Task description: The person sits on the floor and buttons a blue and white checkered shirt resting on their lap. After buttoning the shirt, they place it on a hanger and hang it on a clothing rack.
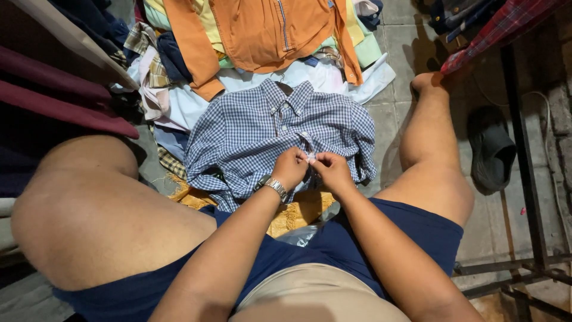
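Observation:
A blue and white checked shirt (256, 128) lies spread on the floor between my bare legs, collar away from me. Both hands meet at its front placket, near the lower buttons. My left hand (290, 169), with a metal watch on the wrist, pinches the placket edge. My right hand (332, 170) pinches the same spot from the right, fingertips touching a small white bit of the shirt front. Whether that bit is a button I cannot tell.
A heap of clothes lies beyond the shirt, with an orange shirt (262, 33) on top and pale garments (190, 101) below. A dark slipper (491, 149) sits on the tiled floor at right, beside a dark metal frame (524, 179). Yellow cloth (298, 211) lies under the shirt.

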